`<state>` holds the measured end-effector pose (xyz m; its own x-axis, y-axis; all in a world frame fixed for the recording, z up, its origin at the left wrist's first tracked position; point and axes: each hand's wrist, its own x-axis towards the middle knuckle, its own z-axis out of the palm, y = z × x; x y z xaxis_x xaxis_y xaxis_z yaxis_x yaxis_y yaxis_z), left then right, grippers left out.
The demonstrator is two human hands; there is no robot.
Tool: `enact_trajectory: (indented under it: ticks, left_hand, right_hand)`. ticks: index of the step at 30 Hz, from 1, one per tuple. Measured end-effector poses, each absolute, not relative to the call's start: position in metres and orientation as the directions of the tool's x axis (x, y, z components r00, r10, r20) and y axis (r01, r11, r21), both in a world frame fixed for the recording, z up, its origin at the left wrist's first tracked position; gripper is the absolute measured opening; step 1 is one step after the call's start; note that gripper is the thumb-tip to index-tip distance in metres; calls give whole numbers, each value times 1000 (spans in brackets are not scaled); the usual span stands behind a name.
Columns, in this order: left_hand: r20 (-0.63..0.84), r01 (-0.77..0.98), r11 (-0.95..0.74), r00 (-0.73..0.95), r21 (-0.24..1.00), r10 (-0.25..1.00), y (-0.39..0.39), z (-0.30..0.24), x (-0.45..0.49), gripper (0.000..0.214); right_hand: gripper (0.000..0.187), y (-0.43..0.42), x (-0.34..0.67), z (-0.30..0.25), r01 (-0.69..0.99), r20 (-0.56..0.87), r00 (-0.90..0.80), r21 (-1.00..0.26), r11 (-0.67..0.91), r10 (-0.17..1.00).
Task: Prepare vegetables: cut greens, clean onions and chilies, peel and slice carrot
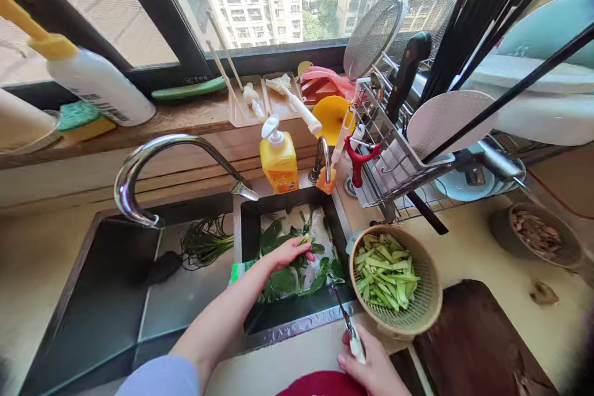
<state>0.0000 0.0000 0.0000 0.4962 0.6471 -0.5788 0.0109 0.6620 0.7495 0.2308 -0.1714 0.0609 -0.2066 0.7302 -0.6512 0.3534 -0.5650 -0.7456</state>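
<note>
My left hand [290, 252] reaches into the small sink basin [249, 229] and closes on a pale green vegetable stem [305, 239] among leafy greens [288, 278] lying in the water. My right hand [371, 368] rests at the counter's front edge, wrapped round the white handle of a knife [347, 322] whose blade points toward the basin. Just right of the knife sits a woven basket [427, 309] filled with cut green stems [385, 272].
A curved chrome tap [153, 167] arches over the larger left sink [106, 284], where a bunch of chives [204, 241] lies. A yellow soap bottle [279, 164] stands behind the basin. A dish rack [399, 154] fills the right. A dark cutting board [473, 340] lies front right.
</note>
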Motion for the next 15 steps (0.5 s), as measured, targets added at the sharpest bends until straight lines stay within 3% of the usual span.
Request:
enact_trajectory:
  ticks: [6,15]
  left_hand:
    - [-570,-131,812,649,569,504,-32,37,-2,35]
    - [-466,13,709,762,705,450,-44,107,28,32]
  right_hand:
    - [27,-155,214,80,437,-648,-187,-728,-528,738]
    - [29,-161,220,103,454,-571,-119,-759,-467,812]
